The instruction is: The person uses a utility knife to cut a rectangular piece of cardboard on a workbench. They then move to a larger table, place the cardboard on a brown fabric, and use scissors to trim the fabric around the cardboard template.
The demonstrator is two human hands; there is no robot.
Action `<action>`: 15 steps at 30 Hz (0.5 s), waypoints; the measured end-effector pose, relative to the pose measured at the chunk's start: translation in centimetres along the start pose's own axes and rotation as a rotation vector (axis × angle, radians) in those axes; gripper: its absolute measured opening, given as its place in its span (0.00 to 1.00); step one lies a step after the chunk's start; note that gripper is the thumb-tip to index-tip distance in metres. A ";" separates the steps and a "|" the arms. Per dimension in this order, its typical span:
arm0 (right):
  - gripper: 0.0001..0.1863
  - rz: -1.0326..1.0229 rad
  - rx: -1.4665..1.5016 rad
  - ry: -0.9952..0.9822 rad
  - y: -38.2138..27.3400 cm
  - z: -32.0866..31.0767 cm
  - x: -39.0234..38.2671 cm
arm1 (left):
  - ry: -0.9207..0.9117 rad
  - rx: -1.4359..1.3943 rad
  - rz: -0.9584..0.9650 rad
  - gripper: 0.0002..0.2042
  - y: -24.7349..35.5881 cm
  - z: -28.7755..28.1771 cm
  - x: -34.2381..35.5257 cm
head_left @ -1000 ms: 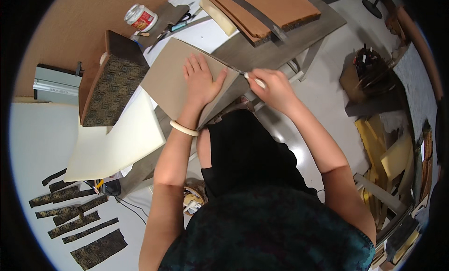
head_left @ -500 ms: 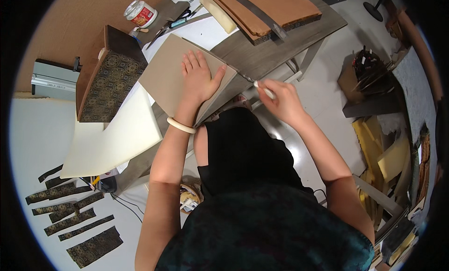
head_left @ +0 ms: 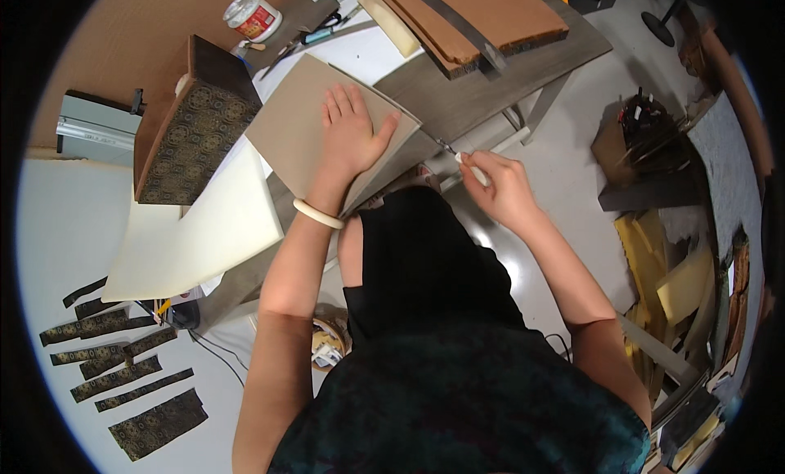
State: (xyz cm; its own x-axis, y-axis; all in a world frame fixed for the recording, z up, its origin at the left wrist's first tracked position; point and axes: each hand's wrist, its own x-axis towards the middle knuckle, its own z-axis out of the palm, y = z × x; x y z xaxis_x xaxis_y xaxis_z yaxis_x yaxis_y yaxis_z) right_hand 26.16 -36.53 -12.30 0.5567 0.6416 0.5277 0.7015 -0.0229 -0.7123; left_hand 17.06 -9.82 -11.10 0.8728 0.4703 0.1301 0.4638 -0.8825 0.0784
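Observation:
My left hand (head_left: 350,139) lies flat on a tan board (head_left: 286,122), its fingers stretched out and the thumb near the right edge. The board sits on the dark wooden table (head_left: 446,94), turned at an angle. To the right, beyond the table's near edge, my right hand (head_left: 500,188) is closed round the white handle of a slim tool (head_left: 460,156). A thin metal shaft runs from that handle toward the board's right corner. Its tip is too small to make out, and I cannot tell whether it touches the board.
A brown box with a patterned side (head_left: 195,134) stands left of the board, beside a curved cream sheet (head_left: 208,220). Behind lie scissors (head_left: 286,53), a white jar (head_left: 252,16) and stacked brown panels (head_left: 474,20). Patterned strips (head_left: 123,368) lie at lower left.
My right hand has drawn the tool slightly right and down, away from the board's corner. The left hand stays flat on the board. The whole view has shifted a little.

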 end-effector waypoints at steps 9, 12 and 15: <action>0.09 0.028 0.033 -0.021 -0.3 0.1 0.2 | 0.004 -0.011 -0.007 0.51 -0.1 -0.8 0.6; 0.08 -0.025 0.013 -0.065 0.1 1.1 1.6 | -0.018 0.012 -0.019 0.50 0.3 0.1 -0.5; 0.07 0.039 -0.027 -0.055 -0.7 -1.3 -1.0 | -0.017 0.034 -0.023 0.51 0.1 -0.4 -0.3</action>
State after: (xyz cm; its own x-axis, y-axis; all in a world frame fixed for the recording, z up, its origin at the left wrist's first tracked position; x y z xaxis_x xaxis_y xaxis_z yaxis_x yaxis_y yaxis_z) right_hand 25.67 -38.15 -11.72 0.5588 0.6811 0.4732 0.6920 -0.0684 -0.7187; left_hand 16.83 -10.07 -10.75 0.8644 0.4902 0.1118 0.4880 -0.8715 0.0477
